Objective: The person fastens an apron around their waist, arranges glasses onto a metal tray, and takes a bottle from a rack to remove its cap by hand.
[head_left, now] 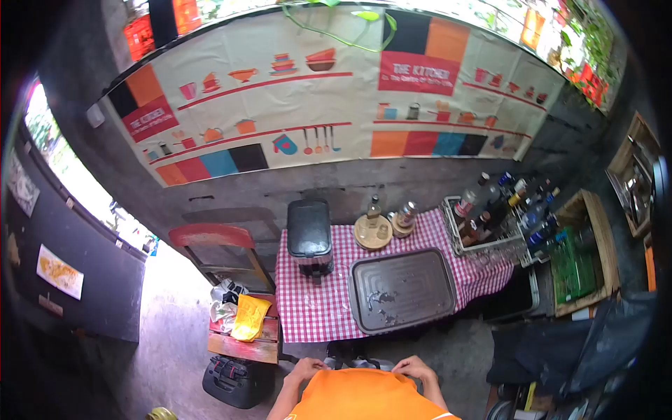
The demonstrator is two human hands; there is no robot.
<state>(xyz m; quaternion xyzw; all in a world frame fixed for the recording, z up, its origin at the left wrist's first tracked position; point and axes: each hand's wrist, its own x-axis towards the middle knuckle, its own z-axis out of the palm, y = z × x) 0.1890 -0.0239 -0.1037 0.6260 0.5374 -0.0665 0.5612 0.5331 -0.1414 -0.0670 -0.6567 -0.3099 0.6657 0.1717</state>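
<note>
My left hand is at the left side of the hem of my orange shirt, its fingers closed on the cloth edge. At the hem's right side, my right hand has its fingers pinched together on the fabric. Both hands are below the table's front edge. In front of them, a dark grey tray with wet patches lies on a red-and-white checked tablecloth. Neither hand touches the tray.
Behind the tray stand a black pedal bin and a round wooden board with a bottle and glasses. A crate of bottles fills the right end. Left is a chair with a yellow cloth; a black bag is below.
</note>
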